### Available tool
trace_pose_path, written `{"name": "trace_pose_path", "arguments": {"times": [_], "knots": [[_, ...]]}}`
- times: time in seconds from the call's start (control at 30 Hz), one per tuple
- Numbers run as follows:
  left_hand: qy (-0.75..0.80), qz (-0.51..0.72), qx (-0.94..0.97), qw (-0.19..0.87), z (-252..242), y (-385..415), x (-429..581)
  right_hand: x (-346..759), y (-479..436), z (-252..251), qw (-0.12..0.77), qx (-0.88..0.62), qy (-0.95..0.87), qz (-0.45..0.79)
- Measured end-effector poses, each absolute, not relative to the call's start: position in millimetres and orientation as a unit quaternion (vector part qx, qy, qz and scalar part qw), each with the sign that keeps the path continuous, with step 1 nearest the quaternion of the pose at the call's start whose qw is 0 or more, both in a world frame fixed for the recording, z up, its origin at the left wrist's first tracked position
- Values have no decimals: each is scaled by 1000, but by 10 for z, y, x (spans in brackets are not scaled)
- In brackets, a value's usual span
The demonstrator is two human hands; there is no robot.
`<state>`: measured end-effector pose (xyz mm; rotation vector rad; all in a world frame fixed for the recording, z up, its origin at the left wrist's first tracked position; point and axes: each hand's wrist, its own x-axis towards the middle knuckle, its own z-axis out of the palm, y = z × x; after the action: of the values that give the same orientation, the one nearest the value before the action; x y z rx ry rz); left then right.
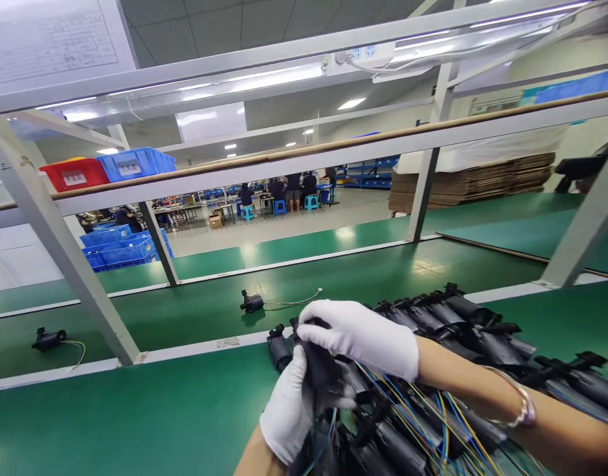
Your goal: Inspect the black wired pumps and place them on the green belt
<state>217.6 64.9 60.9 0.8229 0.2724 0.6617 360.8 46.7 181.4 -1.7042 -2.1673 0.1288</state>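
My left hand [290, 411], in a white glove, is wrapped round a black cylindrical part [323, 370] over the near green bench. The white-gloved right hand [356, 334] reaches across from the right, its fingers closed over the top end of the same part. Motion blurs the lower end of that part. Beneath and to the right of both hands lie many similar black cylinders [397, 446], with thin yellow, blue and white wires trailing among them. One more cylinder [278, 349] stands just left of the held one.
On the green strip beyond lie one black part [252, 302] with a pale wire and another [49, 339] farther left. Slanted white frame posts [80, 264] rise from the bench. Blue bins [120, 248], flat cardboard [482, 182] and seated people are farther back.
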Motion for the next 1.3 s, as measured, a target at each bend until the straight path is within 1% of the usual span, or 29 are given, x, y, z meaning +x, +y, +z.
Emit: {"name": "trace_pose_path", "arguments": {"times": [0.1,0.13,0.2,0.3,0.4,0.5,0.67,0.8,0.9,0.97,1.03,1.17,1.2,1.23,1.3], "knots": [[69,316,314,893,656,585,2139,3525,382,1898,330,-540,-766,111],[51,320,299,898,647,571,2116,3517,348,1886,365,-524,-758,134],[23,328,300,896,610,555,2070,3515,282,1830,393,-509,-746,173],[0,321,334,886,547,546,2014,3528,200,1731,392,-504,-740,212],[-6,325,369,870,491,544,1977,3540,147,1672,392,-505,-738,215],[-12,299,398,867,423,561,1954,3543,124,1654,393,-502,-740,213],[-44,304,402,863,329,607,1949,3510,92,1646,390,-521,-726,222],[-80,290,388,871,401,568,1956,3452,38,1625,369,-546,-705,262],[-20,343,355,870,513,510,1957,3374,-1,1609,333,-596,-673,285],[31,374,323,868,542,489,1958,3306,-12,1603,308,-633,-656,271],[46,353,317,879,505,490,1961,3239,-5,1589,296,-650,-644,274],[34,256,397,881,325,513,1947,3164,36,1508,308,-623,-584,419],[43,254,421,870,288,513,1934,3154,43,1485,320,-617,-579,426],[67,275,440,852,261,510,1917,3142,47,1467,335,-616,-584,409],[152,371,454,796,229,498,1869,3107,46,1451,368,-618,-612,329]]}}
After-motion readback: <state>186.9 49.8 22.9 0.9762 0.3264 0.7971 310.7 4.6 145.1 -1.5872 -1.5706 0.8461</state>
